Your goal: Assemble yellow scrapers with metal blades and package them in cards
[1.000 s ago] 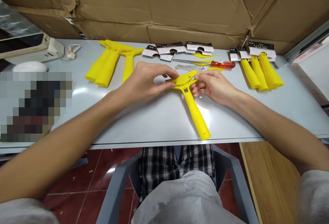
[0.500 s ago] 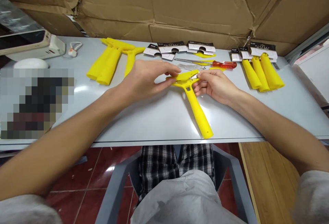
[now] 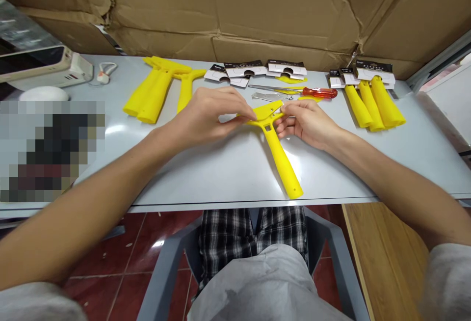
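Observation:
A yellow T-shaped scraper (image 3: pixel 280 156) lies with its handle toward the table's front edge and its head between my hands. A separate yellow cover plate (image 3: pixel 265 111) rests on the head, slightly askew, its right end raised. My left hand (image 3: pixel 217 115) pinches the left end of the head and plate between thumb and fingers. With thumb and forefinger my right hand (image 3: pixel 305 120) grips the right end of the head, its other fingers curled beneath. Just behind lie a clear-wrapped blade strip (image 3: pixel 263 97) and a red-handled screwdriver (image 3: pixel 319 93).
Several yellow scrapers (image 3: pixel 156 93) lie at the back left. Yellow handles (image 3: pixel 386 102) with black-and-white cards stand at the right. More cards (image 3: pixel 245 69) lie along the back, before a cardboard wall (image 3: pixel 287 16). A white device (image 3: pixel 79 68) and a cable stand far left.
The yellow cover plate has come down flatter on the scraper head, and the shiny metal seen at its right end is now mostly hidden. Both hands keep their places.

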`<control>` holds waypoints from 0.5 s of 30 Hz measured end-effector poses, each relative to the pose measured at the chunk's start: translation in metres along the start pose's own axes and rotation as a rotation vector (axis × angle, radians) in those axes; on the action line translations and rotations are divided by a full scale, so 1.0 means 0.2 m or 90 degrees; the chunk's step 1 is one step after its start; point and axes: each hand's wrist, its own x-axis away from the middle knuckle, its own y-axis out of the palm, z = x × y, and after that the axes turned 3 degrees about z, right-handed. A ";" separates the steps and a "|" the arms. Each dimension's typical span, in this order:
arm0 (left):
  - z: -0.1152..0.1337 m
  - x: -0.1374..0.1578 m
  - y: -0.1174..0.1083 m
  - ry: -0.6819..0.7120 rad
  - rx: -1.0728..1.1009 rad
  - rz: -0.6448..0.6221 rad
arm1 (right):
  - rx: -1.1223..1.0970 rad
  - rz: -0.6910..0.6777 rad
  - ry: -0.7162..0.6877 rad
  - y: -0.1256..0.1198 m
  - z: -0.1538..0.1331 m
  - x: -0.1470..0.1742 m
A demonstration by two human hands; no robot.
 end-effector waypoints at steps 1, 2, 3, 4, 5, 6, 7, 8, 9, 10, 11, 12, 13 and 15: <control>0.01 0.00 0.00 -0.011 -0.002 0.009 | -0.001 0.001 0.001 0.00 0.00 0.00; 0.02 0.00 0.01 -0.030 -0.009 0.023 | -0.002 0.000 0.003 0.00 0.00 0.00; 0.02 0.00 0.01 -0.058 -0.018 0.037 | -0.003 -0.002 0.003 0.00 0.00 0.00; 0.03 0.00 0.02 -0.090 -0.025 0.048 | -0.004 -0.007 0.004 0.00 0.00 0.00; 0.03 0.00 0.03 -0.122 -0.024 0.050 | -0.006 -0.013 0.005 -0.01 0.00 0.00; 0.04 0.00 0.04 -0.154 -0.014 0.042 | -0.007 -0.018 0.005 -0.01 0.00 0.00; 0.04 0.01 0.04 -0.187 -0.002 0.027 | -0.008 -0.022 0.007 -0.01 0.00 0.00; 0.04 0.01 0.05 -0.218 0.012 0.010 | -0.009 -0.024 0.010 -0.01 0.00 0.00; 0.04 0.01 0.06 -0.248 0.027 -0.003 | -0.009 -0.024 0.015 -0.01 0.00 -0.01; 0.04 0.02 0.06 -0.274 0.044 -0.009 | -0.010 -0.023 0.020 -0.01 0.00 -0.01; 0.04 0.02 0.07 -0.300 0.064 -0.010 | -0.011 -0.023 0.024 -0.01 -0.01 -0.01; 0.05 0.02 0.07 -0.323 0.089 -0.005 | -0.012 -0.023 0.027 -0.01 -0.01 -0.01; 0.05 0.01 0.07 -0.344 0.118 0.001 | -0.014 -0.024 0.029 -0.01 -0.01 -0.01; 0.06 0.01 0.08 -0.379 0.178 0.013 | -0.019 -0.026 0.029 -0.02 -0.01 -0.01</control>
